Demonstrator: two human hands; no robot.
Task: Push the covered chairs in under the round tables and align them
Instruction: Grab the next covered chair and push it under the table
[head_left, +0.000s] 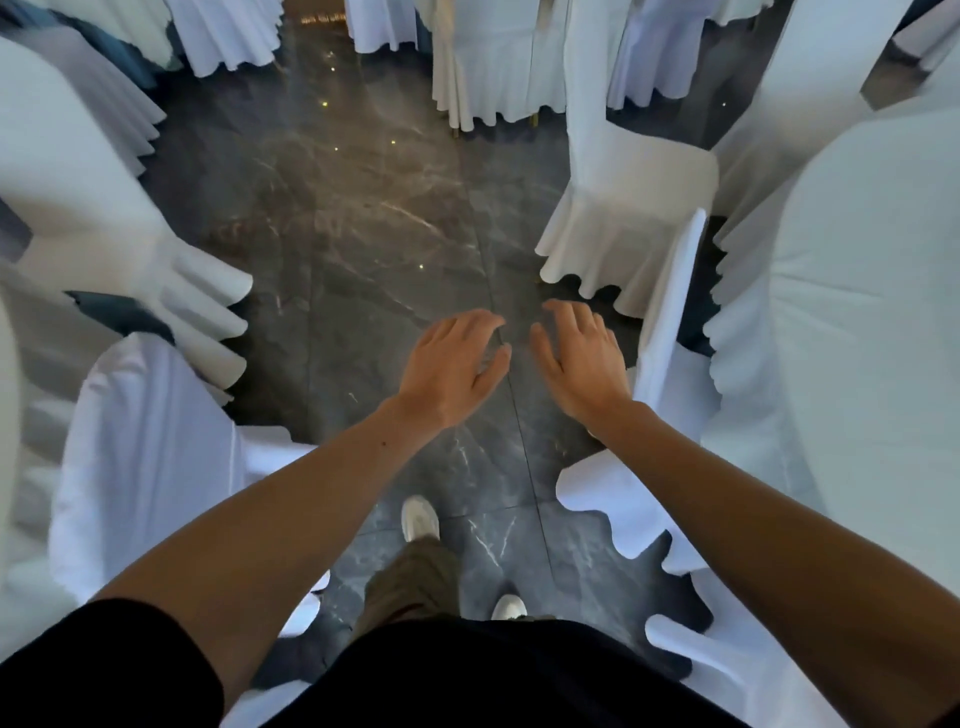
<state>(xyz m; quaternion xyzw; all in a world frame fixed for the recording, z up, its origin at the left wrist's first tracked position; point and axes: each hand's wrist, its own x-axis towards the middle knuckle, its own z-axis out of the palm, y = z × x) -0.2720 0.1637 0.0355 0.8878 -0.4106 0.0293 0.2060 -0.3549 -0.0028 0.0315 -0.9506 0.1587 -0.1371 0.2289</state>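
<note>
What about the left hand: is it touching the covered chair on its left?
Apart. The head view shows bare dark floor between the left hand and that covered chair.

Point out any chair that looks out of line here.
The covered chair ahead on the right stands out: its whole seat is exposed, not tucked in, and its skirt juts onto the dark floor of the aisle.

No text, label, number or sign is readable anywhere here.
</note>
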